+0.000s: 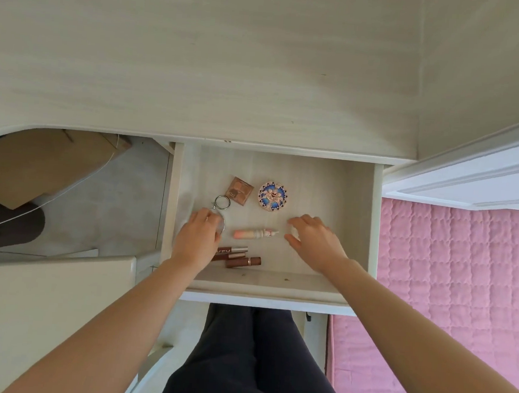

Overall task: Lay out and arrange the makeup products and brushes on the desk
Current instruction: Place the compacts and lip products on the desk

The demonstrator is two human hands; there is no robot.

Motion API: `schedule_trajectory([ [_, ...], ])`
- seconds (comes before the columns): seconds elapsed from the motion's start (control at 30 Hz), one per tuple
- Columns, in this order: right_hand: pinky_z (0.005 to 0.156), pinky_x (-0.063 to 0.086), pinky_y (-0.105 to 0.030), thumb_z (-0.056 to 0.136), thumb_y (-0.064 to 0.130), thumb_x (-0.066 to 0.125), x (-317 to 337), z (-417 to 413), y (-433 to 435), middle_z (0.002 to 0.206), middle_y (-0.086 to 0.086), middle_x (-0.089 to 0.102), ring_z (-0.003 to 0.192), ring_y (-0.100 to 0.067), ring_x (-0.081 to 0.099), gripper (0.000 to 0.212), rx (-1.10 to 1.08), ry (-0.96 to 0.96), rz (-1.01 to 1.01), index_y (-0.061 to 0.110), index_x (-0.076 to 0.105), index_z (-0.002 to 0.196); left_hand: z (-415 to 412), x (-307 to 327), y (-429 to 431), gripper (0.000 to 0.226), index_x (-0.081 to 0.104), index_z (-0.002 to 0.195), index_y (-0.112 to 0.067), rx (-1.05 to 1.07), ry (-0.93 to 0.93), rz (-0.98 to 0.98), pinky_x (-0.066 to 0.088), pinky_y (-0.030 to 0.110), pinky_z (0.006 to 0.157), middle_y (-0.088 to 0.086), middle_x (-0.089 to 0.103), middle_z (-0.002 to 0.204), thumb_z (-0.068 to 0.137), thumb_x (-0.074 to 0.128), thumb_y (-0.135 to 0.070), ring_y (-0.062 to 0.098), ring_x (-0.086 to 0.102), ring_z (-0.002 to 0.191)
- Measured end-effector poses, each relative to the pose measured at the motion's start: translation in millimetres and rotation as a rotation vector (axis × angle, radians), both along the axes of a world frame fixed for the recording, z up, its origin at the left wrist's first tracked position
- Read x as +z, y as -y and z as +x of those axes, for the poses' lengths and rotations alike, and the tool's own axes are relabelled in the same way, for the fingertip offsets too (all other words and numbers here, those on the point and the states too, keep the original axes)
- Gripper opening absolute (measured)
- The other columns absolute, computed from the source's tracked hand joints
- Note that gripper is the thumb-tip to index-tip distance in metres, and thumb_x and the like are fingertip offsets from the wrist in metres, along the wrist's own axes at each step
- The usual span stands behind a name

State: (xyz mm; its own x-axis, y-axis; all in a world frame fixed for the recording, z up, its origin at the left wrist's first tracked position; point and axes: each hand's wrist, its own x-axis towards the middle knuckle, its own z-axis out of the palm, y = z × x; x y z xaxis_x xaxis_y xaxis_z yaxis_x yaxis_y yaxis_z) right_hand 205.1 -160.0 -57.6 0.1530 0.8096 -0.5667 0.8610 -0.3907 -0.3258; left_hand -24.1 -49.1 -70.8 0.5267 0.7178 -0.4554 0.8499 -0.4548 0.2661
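Pink quilted bedspread (460, 287) at right, brown cardboard box (39, 165) at left, thin cable (68, 189) running past it

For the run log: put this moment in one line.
drawer: open | left hand: on ringed metal tool | right hand: open, beside peach tube

Bare forearms and dark trousers, seen from the wearer's own head

The left hand (198, 238) and the right hand (313, 240) are uncovered, as are both forearms (114, 318) from the wrists back to the near edge of the view. At near centre are trousers (255, 365) of a soft, matte, navy-black cloth. Long shallow folds run lengthwise down each leg, and a darker crease lies between the two.
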Motion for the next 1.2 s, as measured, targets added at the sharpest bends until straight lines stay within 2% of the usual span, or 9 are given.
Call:
schedule_trajectory([
  [0.1,0.089,0.047,-0.041,0.096,0.036,0.048,-13.9,2.0,-25.3,0.13,-0.005,0.05,0.117,-0.026,0.048,0.045,-0.152,-0.036,-0.025,0.017,0.042,0.136,7.1,-15.0,-14.6,0.039,0.051,0.127,-0.011,0.038,-0.093,0.005,0.043,0.035,0.09,0.005,0.048,0.129,0.088,0.056,-0.012,0.025,0.043,0.12],
  [0.23,0.086,0.047,-0.042,0.093,0.039,0.053,-33.5,-3.0,-57.5,0.129,-0.011,0.045,0.116,-0.033,0.048,0.052,-0.36,-0.068,-0.075,0.011,0.037,0.135,11.2,-33.9,-28.0,0.046,0.044,0.13,-0.007,0.009,-0.164,0.028,0.039,0.033,0.093,0.008,0.044,0.132,0.087,0.058,-0.013,0.027,0.043,0.12],
  [0.5,0.082,0.046,-0.041,0.089,0.045,0.057,-58.8,-15.4,-89.9,0.13,-0.009,0.038,0.117,-0.032,0.045,0.062,-0.485,-0.026,-0.123,0.012,0.032,0.136,11.1,-56.2,-23.3,0.055,0.044,0.129,-0.002,0.088,-0.192,-0.021,0.036,0.036,0.101,0.016,0.051,0.124,0.083,0.068,-0.02,0.033,0.043,0.121],
  [0.67,0.083,0.05,-0.041,0.082,0.046,0.067,-65.1,-20.3,-93.3,0.128,-0.009,0.036,0.116,-0.029,0.043,0.071,-0.415,0.062,-0.127,0.01,0.034,0.133,8.3,-62.3,-18.1,0.053,0.054,0.119,0.002,0.123,-0.125,0.007,0.045,0.043,0.089,0.02,0.057,0.111,0.073,0.077,-0.013,0.04,0.05,0.11],
  [0.83,0.087,0.048,-0.042,0.073,0.04,0.078,-66.8,-26.2,-91.8,0.125,-0.01,0.04,0.114,-0.029,0.045,0.076,-0.451,0.045,-0.084,0.007,0.034,0.127,7.4,-62.8,-17.3,0.053,0.056,0.113,0.001,0.107,-0.12,0.036,0.044,0.041,0.089,0.019,0.055,0.106,0.068,0.08,-0.015,0.038,0.051,0.103],
  [0.97,0.087,0.047,-0.044,0.074,0.021,0.079,-66.8,-33.7,-87.2,0.117,-0.012,0.049,0.108,-0.032,0.05,0.068,-0.461,-0.004,-0.029,0.009,0.032,0.121,11.3,-52.4,-12.6,0.05,0.062,0.088,0.007,0.093,-0.059,0.025,0.056,0.041,0.068,0.024,0.056,0.087,0.045,0.088,0.001,0.041,0.06,0.076],
  [1.0,0.085,0.048,-0.045,0.076,0.014,0.077,-66.6,-35.2,-85.4,0.115,-0.012,0.05,0.106,-0.033,0.052,0.063,-0.474,-0.041,-0.013,0.009,0.031,0.119,11.6,-49.4,-10.9,0.05,0.061,0.089,0.009,0.118,-0.026,-0.017,0.056,0.041,0.068,0.027,0.055,0.09,0.046,0.087,0.003,0.041,0.061,0.077],
  [1.1,0.074,0.052,-0.048,0.084,0.003,0.064,-61.4,-37.5,-80.5,0.11,-0.013,0.048,0.092,-0.034,0.057,0.046,-0.571,-0.201,0.062,0.014,0.031,0.113,8.6,-47.4,-10.8,0.054,0.055,0.113,0.004,0.293,0.08,-0.102,0.048,0.034,0.084,0.021,0.041,0.116,0.066,0.08,-0.001,0.035,0.057,0.093],
  [1.2,0.072,0.053,-0.045,0.086,0.003,0.061,-55.1,-37.7,-76.0,0.11,-0.01,0.047,0.088,-0.028,0.054,0.043,-0.604,-0.281,0.109,0.021,0.036,0.115,5.7,-45.3,-7.1,0.054,0.053,0.119,-0.004,0.402,0.169,-0.154,0.038,0.02,0.089,0.014,0.036,0.121,0.072,0.079,-0.003,0.027,0.054,0.099],
])
